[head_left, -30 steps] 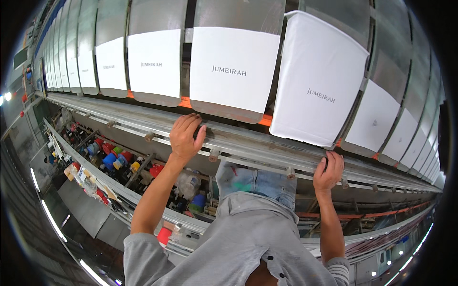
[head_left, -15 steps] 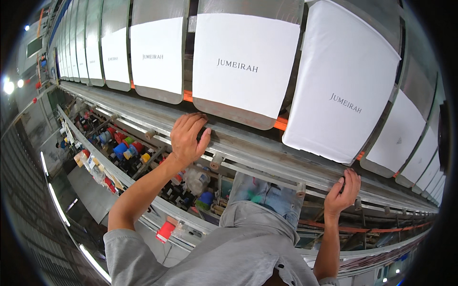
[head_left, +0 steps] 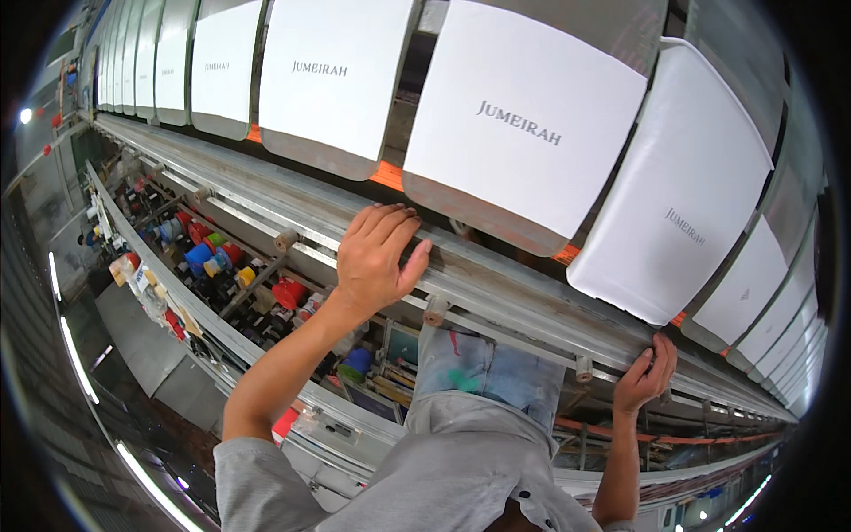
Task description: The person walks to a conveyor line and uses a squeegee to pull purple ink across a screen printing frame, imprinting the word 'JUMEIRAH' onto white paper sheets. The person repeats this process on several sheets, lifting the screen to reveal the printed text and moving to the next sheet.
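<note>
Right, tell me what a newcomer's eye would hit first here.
Probably the white sheets on grey boards across the top, several with dark print. The larger white piece at right stands out, showing no grey board below it. Below the metal rail, at left, lie red, blue and yellow objects.

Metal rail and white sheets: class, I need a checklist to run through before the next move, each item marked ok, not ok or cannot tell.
1. Left hand on the metal rail: ok.
2. Right hand at the rail, near the large white sheet's lower corner: ok.
3. Large white sheet sits like its left neighbour: not ok; only the neighbour leaves its plate's lower end bare.
4. Right palm empty: cannot tell, hidden.
5. Large sheet's underside: cannot tell, hidden.
</note>
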Available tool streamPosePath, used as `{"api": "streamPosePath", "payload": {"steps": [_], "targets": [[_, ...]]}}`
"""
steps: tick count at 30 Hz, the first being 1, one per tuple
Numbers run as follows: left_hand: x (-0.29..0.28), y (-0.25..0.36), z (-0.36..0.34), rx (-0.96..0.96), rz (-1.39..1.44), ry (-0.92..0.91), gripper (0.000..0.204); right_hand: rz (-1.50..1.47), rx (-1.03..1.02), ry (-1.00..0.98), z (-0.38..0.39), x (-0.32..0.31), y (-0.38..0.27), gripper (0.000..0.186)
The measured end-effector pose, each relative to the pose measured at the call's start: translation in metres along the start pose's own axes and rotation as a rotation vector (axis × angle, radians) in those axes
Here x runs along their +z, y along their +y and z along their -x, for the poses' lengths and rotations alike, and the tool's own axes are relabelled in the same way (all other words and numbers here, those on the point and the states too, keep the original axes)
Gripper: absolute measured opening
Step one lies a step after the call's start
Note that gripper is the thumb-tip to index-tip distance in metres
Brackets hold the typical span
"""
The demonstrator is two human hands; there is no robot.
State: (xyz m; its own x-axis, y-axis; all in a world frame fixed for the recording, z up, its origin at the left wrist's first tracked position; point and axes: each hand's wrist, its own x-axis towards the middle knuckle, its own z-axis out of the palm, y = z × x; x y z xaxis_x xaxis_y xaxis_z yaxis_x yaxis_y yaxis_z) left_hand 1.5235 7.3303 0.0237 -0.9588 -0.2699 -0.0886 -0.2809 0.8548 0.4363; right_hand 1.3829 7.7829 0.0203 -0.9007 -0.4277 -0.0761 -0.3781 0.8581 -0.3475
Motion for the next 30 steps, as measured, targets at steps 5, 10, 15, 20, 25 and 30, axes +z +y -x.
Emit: {"api": "streamPosePath", "payload": {"steps": [5, 10, 15, 20, 25, 30], "targets": [[0.001, -0.002, -0.001, -0.020, 0.045, 0.046, 0.024, 0.047, 0.028, -0.026, -0.001, 0.001, -0.004, 0.024], [-0.001, -0.006, 0.003, -0.031, 0.112, 0.053, 0.026, 0.064, 0.080, -0.063, -0.006, 0.002, -0.004, 0.027], [-0.003, -0.005, 0.005, -0.038, 0.251, 0.085, 0.026, 0.121, 0.082, -0.037, 0.000, 0.001, 0.011, 0.031], [-0.003, -0.010, 0.013, -0.050, 0.339, 0.110, 0.024, 0.152, 0.061, -0.146, 0.000, -0.006, 0.011, 0.037], [-0.005, -0.010, 0.012, -0.089, 0.425, 0.096, 0.022, 0.154, 0.088, -0.186, -0.002, -0.008, 0.015, 0.039], [-0.004, -0.012, 0.011, -0.091, 0.427, 0.082, 0.022, 0.167, 0.060, -0.216, -0.004, -0.008, 0.017, 0.038]]}}
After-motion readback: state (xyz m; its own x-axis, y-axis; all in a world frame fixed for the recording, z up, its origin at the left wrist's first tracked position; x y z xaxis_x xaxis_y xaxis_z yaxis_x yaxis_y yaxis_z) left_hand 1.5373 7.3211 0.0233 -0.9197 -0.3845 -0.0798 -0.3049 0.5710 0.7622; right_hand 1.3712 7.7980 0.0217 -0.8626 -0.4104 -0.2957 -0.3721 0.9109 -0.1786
